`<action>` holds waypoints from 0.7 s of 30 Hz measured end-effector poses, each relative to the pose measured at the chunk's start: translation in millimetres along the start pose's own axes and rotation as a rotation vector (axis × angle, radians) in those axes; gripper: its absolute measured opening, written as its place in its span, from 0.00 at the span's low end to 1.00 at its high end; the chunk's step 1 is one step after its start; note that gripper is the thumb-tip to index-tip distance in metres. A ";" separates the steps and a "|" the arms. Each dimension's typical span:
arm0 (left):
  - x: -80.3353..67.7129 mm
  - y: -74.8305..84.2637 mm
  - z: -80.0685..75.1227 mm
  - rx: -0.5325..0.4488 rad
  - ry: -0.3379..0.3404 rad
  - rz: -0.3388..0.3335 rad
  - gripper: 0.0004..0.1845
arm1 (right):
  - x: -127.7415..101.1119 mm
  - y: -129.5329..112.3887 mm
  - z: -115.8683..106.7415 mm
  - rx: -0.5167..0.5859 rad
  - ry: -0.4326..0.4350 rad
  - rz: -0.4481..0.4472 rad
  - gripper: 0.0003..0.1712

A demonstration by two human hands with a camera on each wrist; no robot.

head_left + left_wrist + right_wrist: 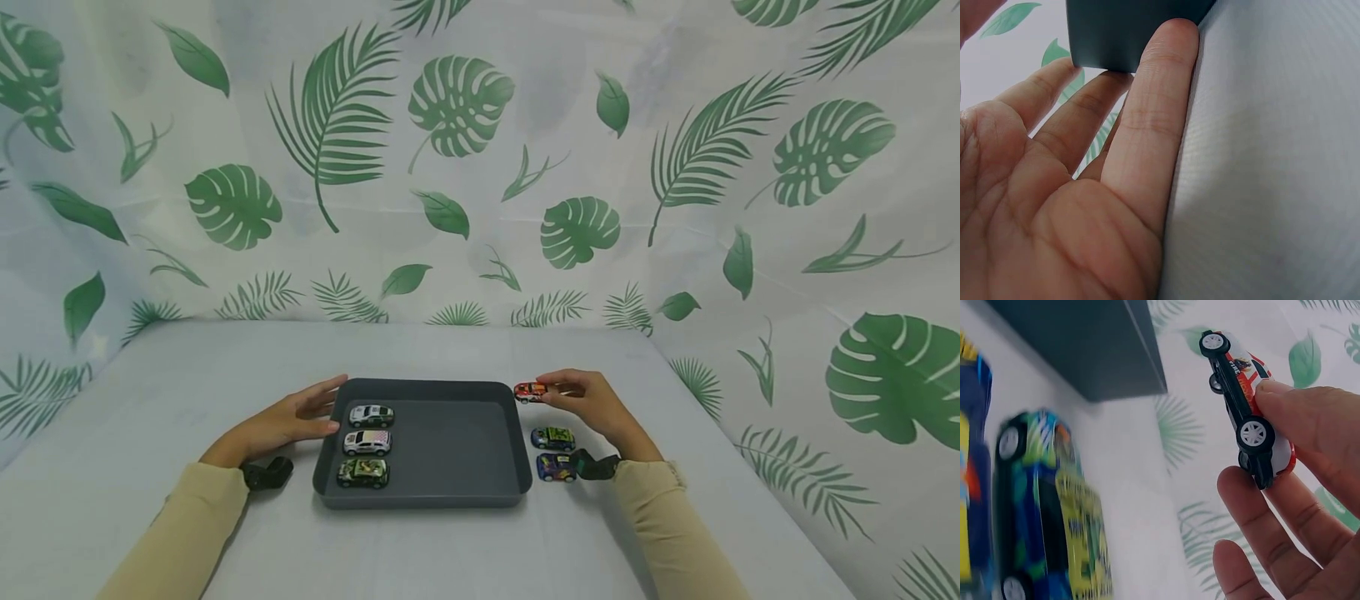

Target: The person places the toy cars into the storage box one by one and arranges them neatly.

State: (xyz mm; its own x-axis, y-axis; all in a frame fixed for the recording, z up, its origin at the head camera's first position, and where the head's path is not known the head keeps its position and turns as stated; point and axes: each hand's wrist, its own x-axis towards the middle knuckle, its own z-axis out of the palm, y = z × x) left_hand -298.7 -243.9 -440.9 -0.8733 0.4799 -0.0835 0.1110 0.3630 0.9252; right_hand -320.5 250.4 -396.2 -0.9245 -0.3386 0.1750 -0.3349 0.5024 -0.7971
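A dark grey tray (457,454) lies on the table before me. Along its left side stand three toy cars: a silver one (371,414), a white one (367,442) and a green camouflage one (363,472). My left hand (326,410) lies open with straight fingers (1160,81) against the tray's left wall (1122,31). My right hand (553,392) pinches a red and white car (530,391) (1244,400) beside the tray's far right corner. A green car (553,437) (1054,506) and a blue car (556,467) (972,475) stand on the table under that wrist.
The grey table (187,375) is closed in behind and at both sides by a white cloth with green leaves (465,208). Black wrist straps (267,475) sit at both cuffs. The tray's right half holds no cars.
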 end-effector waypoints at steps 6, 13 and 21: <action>-0.6 0.6 0.6 0.004 -0.002 0.008 0.52 | 2.7 -8.3 7.7 0.044 -0.023 -0.008 0.19; -1.3 -1.4 -0.3 -0.006 -0.005 0.014 0.52 | 9.6 -19.4 21.5 0.061 -0.045 -0.033 0.19; -1.3 -0.2 -1.4 -0.006 0.000 0.003 0.51 | 18.5 -30.2 37.6 0.069 -0.069 -0.045 0.18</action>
State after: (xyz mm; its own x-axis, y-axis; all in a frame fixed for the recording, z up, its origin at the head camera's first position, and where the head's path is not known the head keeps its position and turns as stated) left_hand -298.3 -245.7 -440.5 -0.8728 0.4813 -0.0808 0.1107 0.3564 0.9277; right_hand -320.7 199.1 -390.6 -0.8934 -0.4147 0.1728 -0.3599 0.4305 -0.8277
